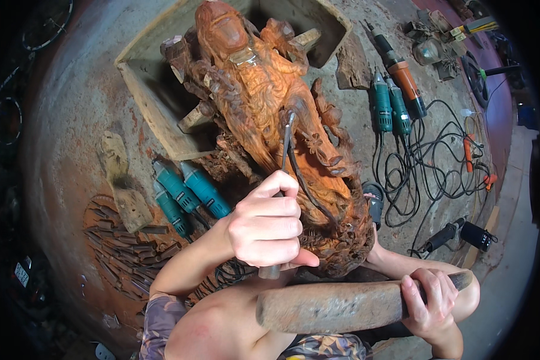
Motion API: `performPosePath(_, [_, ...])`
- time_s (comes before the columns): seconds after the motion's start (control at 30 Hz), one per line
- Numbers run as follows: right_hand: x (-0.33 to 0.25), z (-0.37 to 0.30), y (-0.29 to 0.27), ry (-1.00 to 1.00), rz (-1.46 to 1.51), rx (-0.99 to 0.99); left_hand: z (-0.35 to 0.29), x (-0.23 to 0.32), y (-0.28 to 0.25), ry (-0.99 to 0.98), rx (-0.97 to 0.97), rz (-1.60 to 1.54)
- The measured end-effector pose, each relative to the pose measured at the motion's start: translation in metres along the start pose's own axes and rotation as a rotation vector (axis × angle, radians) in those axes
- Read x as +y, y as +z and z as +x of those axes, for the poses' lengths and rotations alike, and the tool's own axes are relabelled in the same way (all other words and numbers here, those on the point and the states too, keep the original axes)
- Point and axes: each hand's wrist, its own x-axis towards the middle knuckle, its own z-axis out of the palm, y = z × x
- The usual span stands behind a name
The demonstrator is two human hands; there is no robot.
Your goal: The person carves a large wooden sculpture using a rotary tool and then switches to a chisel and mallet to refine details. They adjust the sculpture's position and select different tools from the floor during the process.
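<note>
A large reddish-brown wood carving (270,84) with a robed figure lies tilted in front of me, its base close to my legs. My left hand (265,225) is closed around the handle of a carving chisel (286,147). The chisel points away from me, its metal tip at the surface of the carving's middle. Low on the right, my right hand (429,300) grips the narrow end of a long, worn wooden mallet (333,307). The mallet lies roughly level across my lap area, its thick end below my left hand and apart from the chisel's butt.
A wooden trough (156,114) props the carving's far end. Green power grinders (178,191) lie left, beside many loose chisels (117,255) and a wood offcut (126,198). Right are more green grinders (382,107), an orange grinder (405,84), tangled black cords (402,186) and a black power tool (475,236).
</note>
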Motion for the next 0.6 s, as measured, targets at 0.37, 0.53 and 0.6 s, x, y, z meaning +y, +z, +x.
performPosePath(0.37, [0.016,0.004,0.0,-0.15,-0.061,0.061,0.004,-0.004,-0.005,0.029,-0.101,0.053])
performPosePath(0.53, [0.045,0.0,-0.023,0.073,0.171,-0.142,0.029,0.004,0.012,0.147,-0.163,0.426])
performPosePath(0.6, [0.081,0.01,-0.027,0.082,0.31,0.075,0.048,0.002,0.03,-0.063,-0.13,0.437])
